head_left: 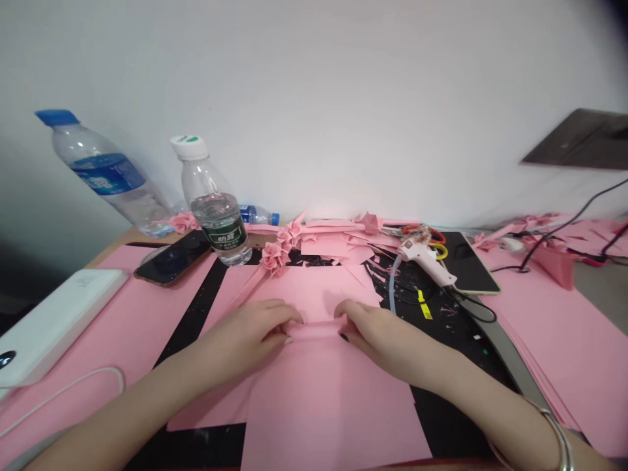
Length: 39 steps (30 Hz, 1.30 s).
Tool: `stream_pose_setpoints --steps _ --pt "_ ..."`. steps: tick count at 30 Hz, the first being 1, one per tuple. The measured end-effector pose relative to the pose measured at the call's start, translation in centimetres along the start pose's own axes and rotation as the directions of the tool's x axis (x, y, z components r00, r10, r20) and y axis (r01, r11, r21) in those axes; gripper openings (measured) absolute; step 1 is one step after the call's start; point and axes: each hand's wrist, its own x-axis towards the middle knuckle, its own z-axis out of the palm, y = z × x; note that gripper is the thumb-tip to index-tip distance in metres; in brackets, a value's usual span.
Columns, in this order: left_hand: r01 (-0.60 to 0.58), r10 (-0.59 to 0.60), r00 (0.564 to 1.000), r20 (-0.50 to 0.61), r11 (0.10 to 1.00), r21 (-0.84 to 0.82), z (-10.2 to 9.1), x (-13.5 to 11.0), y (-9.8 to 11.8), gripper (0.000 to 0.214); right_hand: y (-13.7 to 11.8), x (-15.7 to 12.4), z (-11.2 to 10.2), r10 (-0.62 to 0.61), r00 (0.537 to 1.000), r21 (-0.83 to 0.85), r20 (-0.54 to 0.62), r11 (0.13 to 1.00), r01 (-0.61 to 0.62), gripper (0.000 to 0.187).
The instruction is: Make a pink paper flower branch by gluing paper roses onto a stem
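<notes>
Both hands grip the far edge of a pink sheet of paper (333, 405), which is rolled or folded over into a narrow strip. My left hand (269, 324) pinches the strip's left end between thumb and fingers. At its right end, my right hand (366, 327) pinches in the same way. The near part of the sheet lies flat toward me, over other pink paper (216, 399). Just beyond my hands lie folded pink paper flowers (275, 258), one with a paper stem. To the right of my right hand rests a pale glue gun (426, 261).
A water bottle with a white cap (216, 209) and a blue-capped bottle (108, 170) stand at the back left. Near them are a phone (174, 258) and a white power bank (63, 324). A tablet (468, 265), cords and a paper stack (564, 340) occupy the right side.
</notes>
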Motion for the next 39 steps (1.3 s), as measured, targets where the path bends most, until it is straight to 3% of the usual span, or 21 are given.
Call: stream_pose_setpoints --steps 7,14,20,26,29,32,35,39 --pt "0.019 -0.023 0.999 0.031 0.993 0.120 0.6 -0.2 0.7 0.024 -0.5 0.5 -0.3 0.012 0.999 -0.077 0.036 0.997 -0.009 0.012" --pt "-0.020 0.016 0.999 0.028 0.988 0.155 0.6 0.0 0.5 0.025 0.3 0.9 -1.1 -0.091 0.996 -0.163 0.011 0.982 0.092 0.012" --pt "-0.188 0.225 0.971 -0.076 0.925 0.331 0.7 0.3 -1.0 0.026 1.2 2.1 -1.0 -0.152 0.987 -0.295 -0.046 0.946 0.132 0.011" --pt "-0.196 0.317 0.942 -0.113 0.790 0.580 0.7 1.0 -1.6 0.030 1.7 2.7 0.0 -0.172 0.979 -0.447 -0.113 0.888 0.105 0.014" --pt "-0.198 0.285 0.952 -0.108 0.847 0.494 0.7 0.8 -1.4 0.030 1.9 2.2 0.2 -0.183 0.976 -0.360 -0.117 0.924 0.130 0.017" --pt "-0.124 0.158 0.980 -0.122 0.961 0.248 0.4 0.5 -1.3 0.024 1.9 1.5 0.0 -0.165 0.979 -0.174 -0.123 0.974 0.143 0.018" --pt "-0.053 0.056 0.994 -0.094 0.998 0.037 0.0 0.4 -1.6 0.021 1.8 1.1 -0.1 -0.153 0.979 -0.059 -0.134 0.987 0.147 0.018" --pt "-0.204 0.204 0.979 -0.013 0.978 0.045 -0.5 0.6 -2.3 0.030 1.7 0.9 0.0 -0.200 0.964 -0.085 -0.177 0.979 0.187 0.019"
